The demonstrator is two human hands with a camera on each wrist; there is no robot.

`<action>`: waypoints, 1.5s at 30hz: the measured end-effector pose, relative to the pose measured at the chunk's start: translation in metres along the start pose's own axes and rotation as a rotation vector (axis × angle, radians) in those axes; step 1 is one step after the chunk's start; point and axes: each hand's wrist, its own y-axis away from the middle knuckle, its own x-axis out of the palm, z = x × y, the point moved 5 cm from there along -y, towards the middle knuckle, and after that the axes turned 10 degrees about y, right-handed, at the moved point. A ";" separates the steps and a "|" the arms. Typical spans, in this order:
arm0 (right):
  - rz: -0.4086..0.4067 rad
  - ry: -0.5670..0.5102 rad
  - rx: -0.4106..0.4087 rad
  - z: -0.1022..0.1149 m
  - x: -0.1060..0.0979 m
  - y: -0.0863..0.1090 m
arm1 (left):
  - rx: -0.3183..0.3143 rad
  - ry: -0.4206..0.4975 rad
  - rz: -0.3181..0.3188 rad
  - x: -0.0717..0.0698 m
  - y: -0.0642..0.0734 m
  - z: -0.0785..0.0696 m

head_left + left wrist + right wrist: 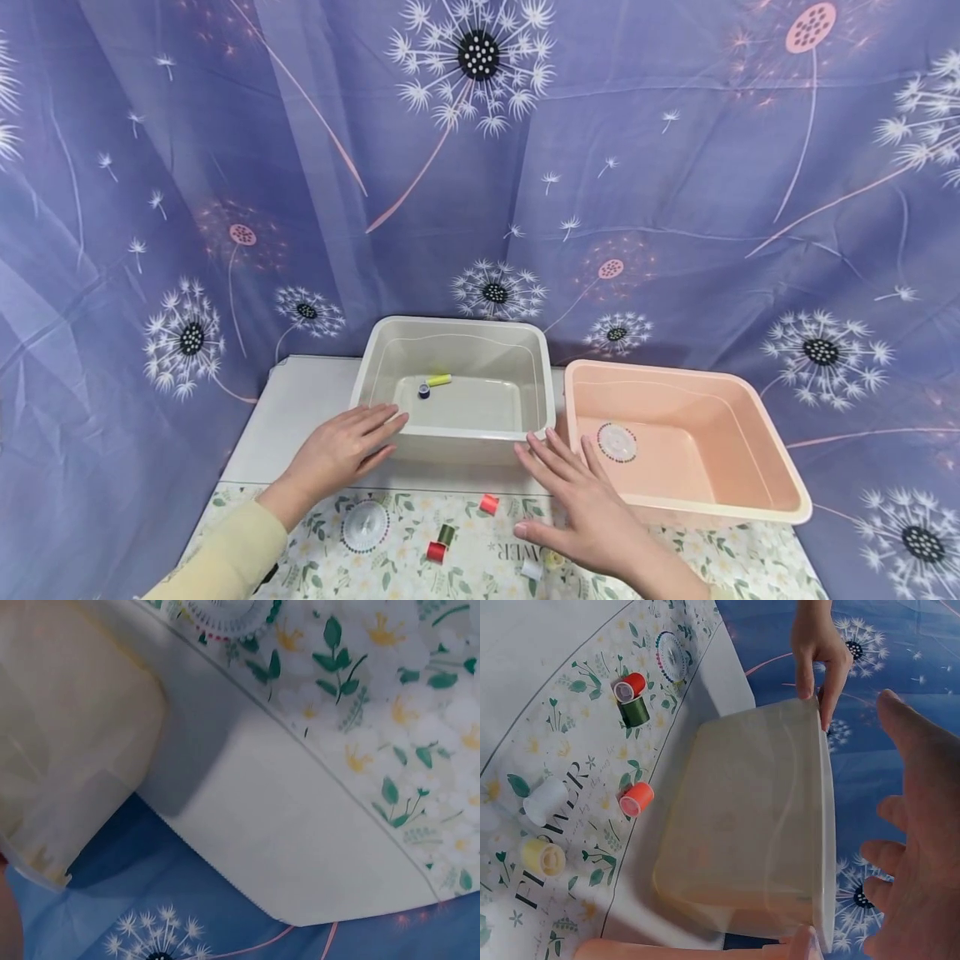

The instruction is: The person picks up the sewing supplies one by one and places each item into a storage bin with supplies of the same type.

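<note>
Two bare hands at a grey rectangular plastic bin (465,450) holding a bright yellow thread spool (438,380) and a dark blue thread spool (424,391).
The left hand (341,450) straddles the rim at the near left corner, though whether it grips cannot be told; the right hand (588,512) is free, fingers loosely spread by the near right corner, between that bin and a peach plastic bin (720,450) containing a clear round pin disc (617,442), while a red thread spool (436,552) touches a dark green thread spool (446,534) on the floral mat (397,575).
</note>
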 end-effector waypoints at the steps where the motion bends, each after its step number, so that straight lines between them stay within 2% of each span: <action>1: 0.002 -0.001 0.000 0.000 0.001 0.000 | 0.004 -0.001 -0.012 0.001 0.000 -0.001; 7: 0.009 0.001 -0.008 0.002 0.005 0.000 | 0.029 0.014 -0.105 0.002 0.002 -0.004; 11: 0.006 -0.015 -0.008 0.003 0.008 -0.001 | 0.037 0.018 -0.142 0.003 0.002 -0.005; 17: 0.045 -0.063 -0.009 0.010 0.016 -0.001 | 0.041 -0.012 -0.201 0.006 0.001 -0.004; 27: 0.032 0.006 -0.059 0.021 0.029 0.001 | 0.015 -0.071 -0.338 0.005 -0.001 -0.008; 32: 0.032 -0.009 -0.057 0.022 0.034 0.002 | 0.012 -0.113 -0.398 0.006 -0.001 -0.010; 37: 0.043 -0.032 -0.047 0.022 0.040 0.002 | 0.004 -0.124 -0.422 0.007 -0.002 -0.009; 45: 0.045 -0.042 -0.054 0.024 0.049 0.003 | -0.012 -0.121 -0.428 0.009 -0.002 -0.008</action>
